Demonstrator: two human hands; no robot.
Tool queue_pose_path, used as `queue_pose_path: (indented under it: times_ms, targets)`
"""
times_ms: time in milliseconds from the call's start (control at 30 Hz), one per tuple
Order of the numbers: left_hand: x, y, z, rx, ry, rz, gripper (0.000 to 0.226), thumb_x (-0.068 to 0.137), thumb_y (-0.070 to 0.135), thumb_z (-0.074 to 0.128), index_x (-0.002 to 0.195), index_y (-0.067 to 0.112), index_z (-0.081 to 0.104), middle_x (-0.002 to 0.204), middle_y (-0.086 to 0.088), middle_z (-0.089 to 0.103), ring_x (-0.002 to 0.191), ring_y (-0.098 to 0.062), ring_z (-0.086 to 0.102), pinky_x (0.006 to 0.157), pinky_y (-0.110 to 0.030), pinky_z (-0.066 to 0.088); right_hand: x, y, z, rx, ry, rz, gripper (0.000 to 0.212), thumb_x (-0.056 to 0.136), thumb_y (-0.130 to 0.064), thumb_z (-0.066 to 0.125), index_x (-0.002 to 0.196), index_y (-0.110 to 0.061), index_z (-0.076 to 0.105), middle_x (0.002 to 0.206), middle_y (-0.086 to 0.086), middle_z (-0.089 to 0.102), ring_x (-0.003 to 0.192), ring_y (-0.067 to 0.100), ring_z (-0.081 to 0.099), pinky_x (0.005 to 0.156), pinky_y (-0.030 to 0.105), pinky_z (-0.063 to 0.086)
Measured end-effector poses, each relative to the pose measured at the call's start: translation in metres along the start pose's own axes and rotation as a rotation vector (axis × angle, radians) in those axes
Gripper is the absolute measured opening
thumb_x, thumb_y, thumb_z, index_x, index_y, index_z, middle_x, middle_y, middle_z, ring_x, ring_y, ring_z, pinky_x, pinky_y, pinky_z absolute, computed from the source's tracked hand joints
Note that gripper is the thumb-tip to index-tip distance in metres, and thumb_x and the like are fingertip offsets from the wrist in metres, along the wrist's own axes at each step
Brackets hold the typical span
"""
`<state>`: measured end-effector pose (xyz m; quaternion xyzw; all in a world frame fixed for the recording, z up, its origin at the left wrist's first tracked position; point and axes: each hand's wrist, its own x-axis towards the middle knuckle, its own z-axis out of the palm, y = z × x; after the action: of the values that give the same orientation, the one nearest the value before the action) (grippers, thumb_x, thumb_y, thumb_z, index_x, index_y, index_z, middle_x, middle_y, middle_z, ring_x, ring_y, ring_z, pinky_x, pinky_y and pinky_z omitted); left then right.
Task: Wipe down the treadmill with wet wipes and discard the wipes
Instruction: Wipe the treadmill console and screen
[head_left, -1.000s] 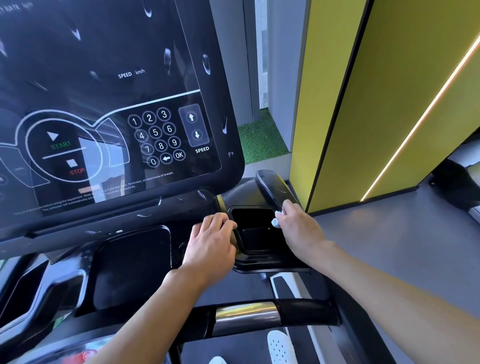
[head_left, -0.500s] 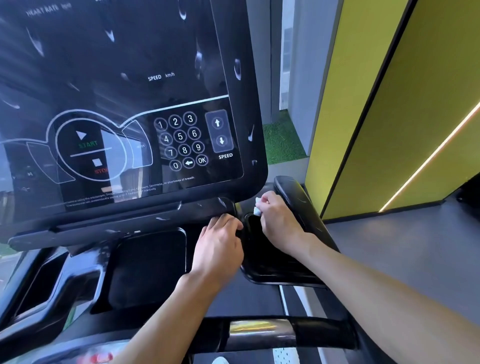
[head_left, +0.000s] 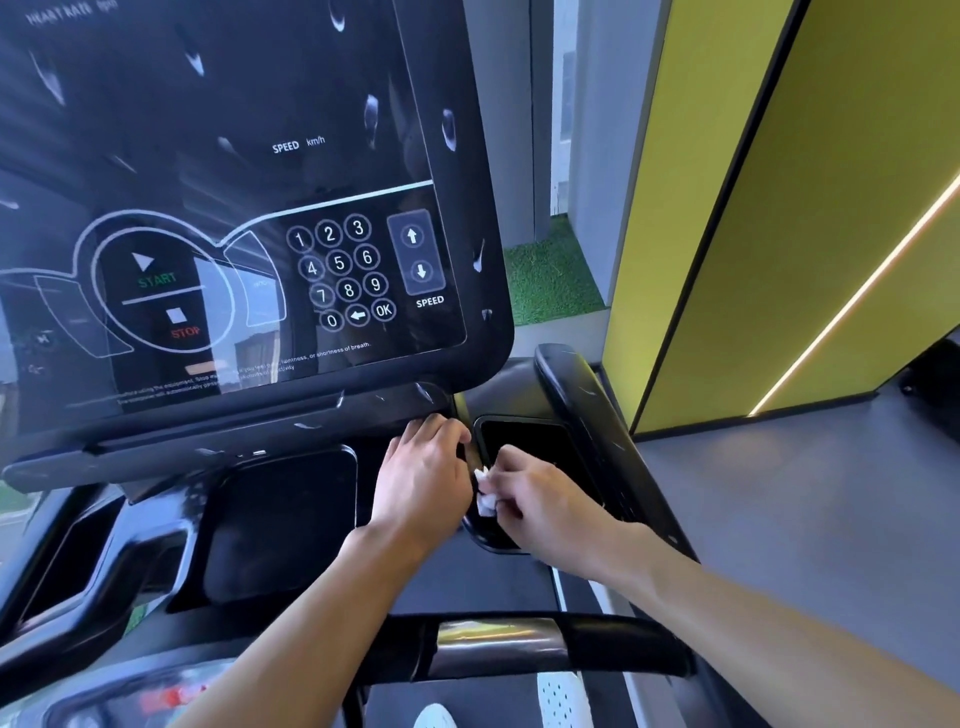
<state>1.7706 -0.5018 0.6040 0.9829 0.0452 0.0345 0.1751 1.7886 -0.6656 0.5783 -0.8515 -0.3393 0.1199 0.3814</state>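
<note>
Both hands work at the right-hand cup holder (head_left: 524, 447) of the treadmill (head_left: 234, 415), a black recessed pocket just below the lower right corner of the console panel (head_left: 249, 218). The right hand (head_left: 545, 506) is curled with its fingers pinched on a small crumpled white wet wipe (head_left: 485, 493), which it presses against the near left rim of that pocket. The left hand (head_left: 423, 480) lies palm down just left of the cup holder, its fingers bent and resting on the gold-coloured edge strip between the pocket and the console; it holds nothing that shows, and its thumb side nearly touches the wipe. Left of the cup holder sits a larger flat black tray recess (head_left: 283, 525). Nearer the person than the cup holder, a black handlebar (head_left: 519, 644) with a shiny metal grip section runs across under both forearms. Right of the cup holder rises a black side arm (head_left: 587, 410), and beyond it stand yellow-green wall panels (head_left: 779, 234) with a lit strip
</note>
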Motion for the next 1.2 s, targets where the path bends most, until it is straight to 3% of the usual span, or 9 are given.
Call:
queue_pose_path:
  times_ms: [100, 400, 500, 600, 700, 800, 967, 1067, 1200]
  targets:
    - [-0.002, -0.001, 0.001, 0.023, 0.001, 0.021, 0.039, 0.073, 0.014, 0.038, 0.102, 0.012, 0.066, 0.106, -0.001, 0.064, 0.104, -0.028, 0.056, 0.088, -0.038, 0.043, -0.024, 0.006, -0.002, -0.032, -0.020, -0.010, 0.017, 0.097, -0.004, 0.053, 0.092, -0.002, 0.069, 0.094, 0.002, 0.050, 0.094, 0.012, 0.059, 0.090, 0.016, 0.047]
    - [-0.004, -0.002, 0.002, 0.063, -0.016, 0.055, 0.029, 0.081, 0.004, 0.051, 0.105, 0.014, 0.066, 0.113, 0.001, 0.061, 0.110, -0.025, 0.052, 0.093, -0.036, 0.040, -0.076, 0.057, -0.036, -0.402, -0.081, 0.126, 0.023, 0.094, -0.006, 0.055, 0.072, -0.008, 0.060, 0.085, -0.002, 0.045, 0.064, 0.004, 0.040, 0.062, 0.013, 0.035]
    - [-0.005, -0.003, 0.003, 0.065, -0.013, 0.056, 0.028, 0.083, 0.004, 0.052, 0.105, 0.014, 0.066, 0.113, 0.002, 0.060, 0.111, -0.024, 0.051, 0.093, -0.033, 0.037, -0.079, 0.058, -0.031, -0.660, -0.221, 0.149, 0.025, 0.073, -0.002, 0.075, 0.062, -0.018, 0.058, 0.071, -0.004, 0.031, 0.066, 0.009, 0.035, 0.054, 0.019, 0.035]
    - [-0.008, -0.004, 0.003, 0.068, -0.027, 0.062, 0.028, 0.084, 0.005, 0.051, 0.106, 0.015, 0.065, 0.114, 0.004, 0.058, 0.113, -0.021, 0.050, 0.093, -0.031, 0.035, -0.071, 0.057, -0.026, -0.809, -0.167, 0.166, 0.037, 0.045, 0.001, 0.089, 0.056, -0.016, 0.058, 0.065, 0.000, 0.038, 0.063, 0.011, 0.026, 0.052, 0.020, 0.024]
    - [-0.008, -0.003, 0.002, 0.059, -0.033, 0.061, 0.028, 0.085, 0.006, 0.051, 0.106, 0.016, 0.065, 0.114, 0.005, 0.057, 0.113, -0.020, 0.049, 0.093, -0.031, 0.035, -0.051, 0.060, -0.024, -0.926, -0.157, 0.161, 0.033, 0.048, 0.000, 0.089, 0.063, -0.012, 0.061, 0.067, 0.003, 0.036, 0.064, 0.016, 0.036, 0.057, 0.024, 0.030]
    - [-0.008, -0.003, 0.000, 0.056, -0.043, 0.061, 0.029, 0.085, 0.005, 0.050, 0.108, 0.016, 0.064, 0.116, 0.006, 0.056, 0.114, -0.019, 0.048, 0.095, -0.029, 0.033, -0.015, 0.055, -0.027, -0.862, -0.111, 0.183, 0.031, 0.050, 0.008, 0.081, 0.071, -0.010, 0.065, 0.078, 0.007, 0.051, 0.072, 0.021, 0.051, 0.060, 0.025, 0.041]
    - [-0.009, -0.007, -0.001, 0.017, -0.052, 0.056, 0.029, 0.084, 0.004, 0.050, 0.107, 0.014, 0.063, 0.116, 0.006, 0.056, 0.115, -0.018, 0.048, 0.097, -0.027, 0.034, 0.053, 0.050, -0.035, -0.625, 0.037, 0.296, 0.019, 0.093, 0.003, 0.051, 0.107, -0.001, 0.062, 0.118, 0.014, 0.051, 0.112, 0.028, 0.051, 0.090, 0.031, 0.045]
    - [-0.008, -0.006, -0.002, 0.002, -0.056, 0.048, 0.030, 0.085, 0.004, 0.050, 0.110, 0.014, 0.063, 0.118, 0.006, 0.056, 0.115, -0.017, 0.048, 0.100, -0.028, 0.034, 0.078, 0.047, -0.034, -0.399, 0.091, 0.387, 0.019, 0.094, 0.000, 0.048, 0.104, 0.003, 0.064, 0.115, 0.018, 0.055, 0.109, 0.033, 0.056, 0.088, 0.033, 0.044]
    - [-0.006, -0.005, -0.003, 0.011, -0.059, 0.039, 0.032, 0.084, 0.005, 0.050, 0.111, 0.015, 0.062, 0.119, 0.005, 0.057, 0.114, -0.019, 0.048, 0.098, -0.031, 0.036, 0.077, 0.026, -0.007, -0.124, 0.110, 0.128, 0.018, 0.093, -0.002, 0.054, 0.084, -0.001, 0.069, 0.090, 0.003, 0.059, 0.086, 0.021, 0.061, 0.077, 0.027, 0.045]
